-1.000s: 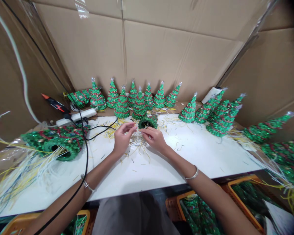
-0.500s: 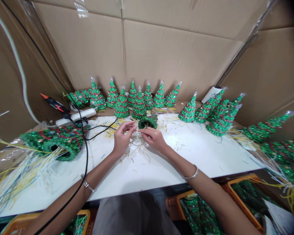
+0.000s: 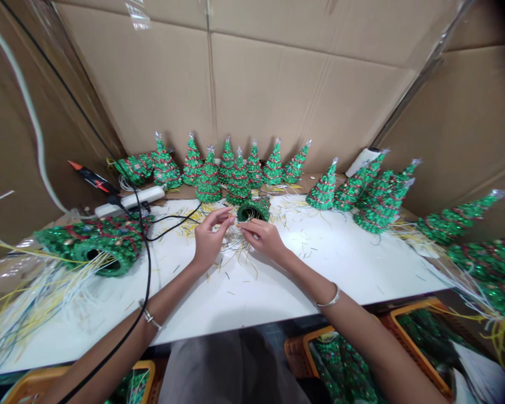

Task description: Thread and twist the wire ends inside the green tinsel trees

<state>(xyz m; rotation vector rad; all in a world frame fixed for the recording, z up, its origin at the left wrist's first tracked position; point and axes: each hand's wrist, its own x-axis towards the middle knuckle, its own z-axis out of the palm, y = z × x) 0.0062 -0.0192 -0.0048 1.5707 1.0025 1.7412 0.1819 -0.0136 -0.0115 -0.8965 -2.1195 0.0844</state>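
A small green tinsel Christmas tree [image 3: 263, 209] lies on its side at the middle of the white table, its round hollow base facing me. Thin wires [image 3: 244, 244] come out of that base and fan over the tabletop. Just in front of the opening, my left hand [image 3: 212, 233] pinches a wire end between thumb and forefinger. My right hand [image 3: 263, 235] also has its fingers closed on a thin wire, close to the left fingertips. The exact spot where the fingers meet is too small to make out.
Several decorated trees [image 3: 238, 179] stand along the back, more [image 3: 381, 205] at the right. Larger trees [image 3: 109, 247] with long loose wires lie at the left. A black cable [image 3: 149, 269] crosses my left forearm near a power strip [image 3: 130, 201]. Orange baskets [image 3: 307, 342] sit below the table edge.
Both hands stay almost in place in front of the tree's base. Only a slight shift of the whole view shows.
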